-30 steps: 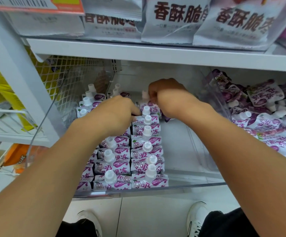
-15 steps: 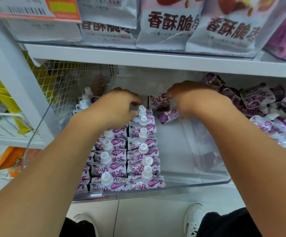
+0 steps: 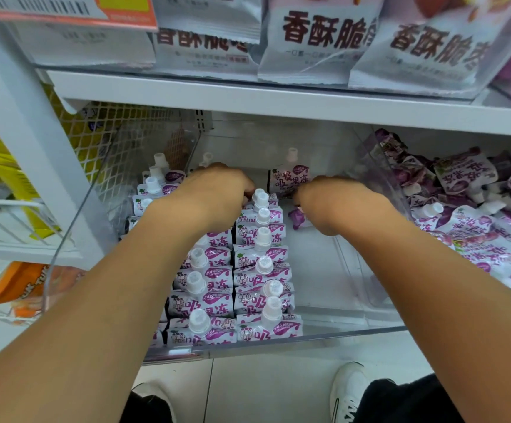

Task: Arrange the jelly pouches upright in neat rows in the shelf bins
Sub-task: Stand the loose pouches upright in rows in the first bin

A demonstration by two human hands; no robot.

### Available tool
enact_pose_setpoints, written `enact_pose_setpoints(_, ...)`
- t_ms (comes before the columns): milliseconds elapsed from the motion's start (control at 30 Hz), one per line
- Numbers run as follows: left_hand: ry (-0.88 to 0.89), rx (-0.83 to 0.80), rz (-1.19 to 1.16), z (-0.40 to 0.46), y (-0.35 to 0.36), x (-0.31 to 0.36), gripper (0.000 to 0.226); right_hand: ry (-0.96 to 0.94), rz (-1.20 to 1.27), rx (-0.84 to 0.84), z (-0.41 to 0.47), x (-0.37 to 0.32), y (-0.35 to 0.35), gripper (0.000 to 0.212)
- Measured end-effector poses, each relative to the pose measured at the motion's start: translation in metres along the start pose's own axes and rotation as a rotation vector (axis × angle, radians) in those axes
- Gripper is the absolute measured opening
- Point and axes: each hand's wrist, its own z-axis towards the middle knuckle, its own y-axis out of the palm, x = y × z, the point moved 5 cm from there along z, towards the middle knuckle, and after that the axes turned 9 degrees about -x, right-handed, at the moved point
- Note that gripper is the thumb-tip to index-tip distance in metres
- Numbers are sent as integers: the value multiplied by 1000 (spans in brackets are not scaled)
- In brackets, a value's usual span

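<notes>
A white metal shelf board (image 3: pixel 278 97) carries silver snack bags with dark lettering (image 3: pixel 318 38) along its top. Below that board sits a clear plastic bin (image 3: pixel 339 331), and inside it purple-and-white spouted jelly pouches with white caps (image 3: pixel 260 264) stand upright in rows along its left part; its right floor shows bare. Right of this bin, a second clear bin (image 3: pixel 379 166) holds a loose heap of the same pouches (image 3: pixel 477 227), apparently lying flat

Both hands reach into the clear bin (image 3: pixel 324 337) — left hand (image 3: pixel 214 193) on the pouch rows (image 3: pixel 239 270), right hand (image 3: pixel 336 203) holding an upright pouch (image 3: pixel 288 181) at the back.
</notes>
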Motion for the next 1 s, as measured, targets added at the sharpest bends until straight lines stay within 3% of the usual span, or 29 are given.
enact_pose_setpoints(200, 13, 18, -160, -14, -5, -8, 24, 9, 33, 289, -20, 15, -30, 29)
enact_pose_setpoints(300, 3, 17, -192, -21, -6, -10, 25, -10, 78, 520, -31, 11, -52, 41)
enact_pose_setpoints(367, -17, 56, -204, -24, -9, -11, 23, -75, 95, 584, -26, -4, -57, 50)
enact_pose_setpoints(567, -127, 278, -189, -34, -28, -19, 18, -180, 116, 432, 27, -30, -60, 28)
enact_pose_setpoints(700, -120, 278, -208, -29, -29, -19, 17, -246, 67, 358, 53, -29, -65, 33)
enact_pose_setpoints(833, -92, 231, -188, -15, -26, -12, 23, -304, 9, 303, 69, -34, -62, 19)
enact_pose_setpoints(900, -69, 190, -143, -9, -23, -11, 27, -286, -36, 264, 67, -32, -60, 9)
enact_pose_setpoints(1000, -73, 145, -69, -2, -25, -11, 33, -216, -54, 256, 63, -22, -57, 16)
